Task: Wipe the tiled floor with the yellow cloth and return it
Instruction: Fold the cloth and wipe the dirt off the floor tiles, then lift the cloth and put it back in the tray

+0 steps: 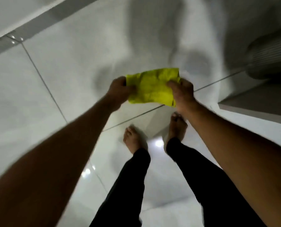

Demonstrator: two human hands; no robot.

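Two hands pinch the cloth (152, 86) between them, left hand (120, 90) fingers clamped on its left edge, right hand (182, 94) fingers on its right, above the floor (54, 112).

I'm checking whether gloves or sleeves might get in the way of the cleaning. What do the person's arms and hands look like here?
Both forearms are bare, with no sleeves in view. The left hand and right hand wear no gloves, and no watch, ring or bracelet can be made out, though the picture is blurred. Below are dark trousers and bare feet.
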